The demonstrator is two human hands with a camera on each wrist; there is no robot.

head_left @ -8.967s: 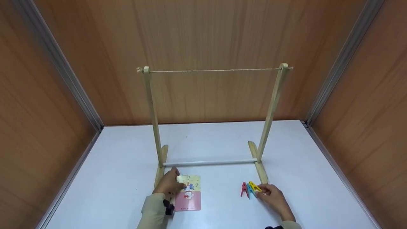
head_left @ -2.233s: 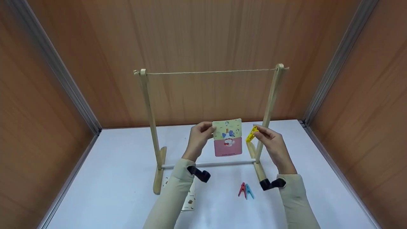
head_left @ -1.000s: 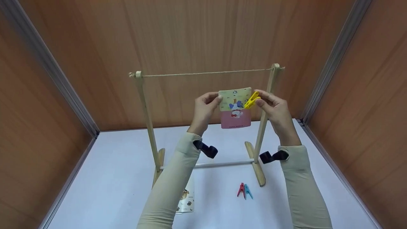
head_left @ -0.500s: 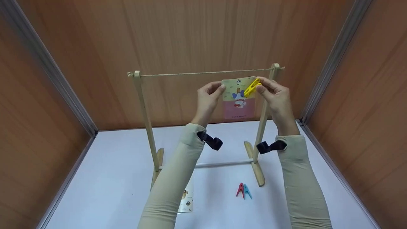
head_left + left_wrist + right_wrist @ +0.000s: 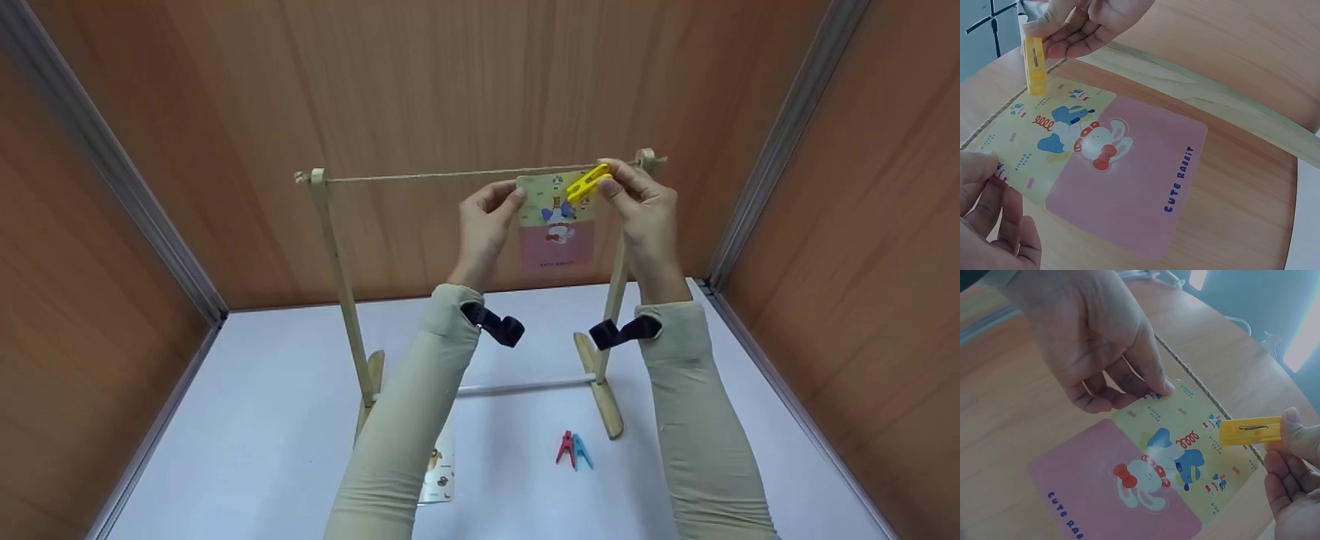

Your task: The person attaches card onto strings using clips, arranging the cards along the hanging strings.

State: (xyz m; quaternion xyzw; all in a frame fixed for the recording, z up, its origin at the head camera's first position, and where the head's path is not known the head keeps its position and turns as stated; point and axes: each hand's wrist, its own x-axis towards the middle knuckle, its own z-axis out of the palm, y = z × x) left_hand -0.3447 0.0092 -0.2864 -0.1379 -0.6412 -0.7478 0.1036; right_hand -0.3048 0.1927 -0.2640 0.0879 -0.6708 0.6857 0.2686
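Observation:
A yellow and pink card point(image 5: 556, 240) with a rabbit picture hangs upright from my left hand point(image 5: 484, 225), whose thumb and fingers pinch its upper left corner. The card's top edge lies close along the rope point(image 5: 442, 175) of the wooden stand; in the left wrist view the rope point(image 5: 994, 118) runs right beside that edge. My right hand point(image 5: 646, 210) pinches a yellow clothespin point(image 5: 589, 182) by its handle end. In the right wrist view the clothespin point(image 5: 1249, 431) overlaps the card's top edge and the rope; whether it bites on them I cannot tell.
A red clothespin point(image 5: 566, 448) and a blue clothespin point(image 5: 581, 451) lie on the white table point(image 5: 255, 420). Another printed card point(image 5: 439, 480) lies partly under my left sleeve. The stand's posts point(image 5: 341, 292) rise on both sides, with wooden walls point(image 5: 465, 82) behind.
From the table, my left hand has lifted the card and my right hand the yellow clothespin. Both have risen to the rope, the clothespin moving over the card's top edge.

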